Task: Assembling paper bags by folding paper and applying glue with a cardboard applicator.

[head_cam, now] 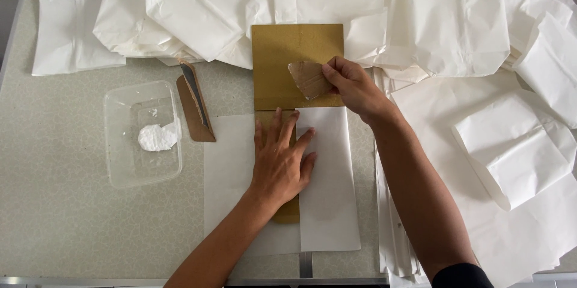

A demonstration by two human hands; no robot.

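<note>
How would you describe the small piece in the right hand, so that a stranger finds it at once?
Start at the golden-brown board in the table's middle. Above its right half, the right hand pinches a small brown cardboard scrap. Unlike the white paper bags around it, it is brown, wedge-shaped and rough-edged.

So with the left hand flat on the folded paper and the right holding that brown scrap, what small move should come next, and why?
Probably bring the brown scrap in the right hand down to the folded white paper. The left hand presses the paper flat over the brown board, and the scrap hangs just above the paper's top edge.
</note>
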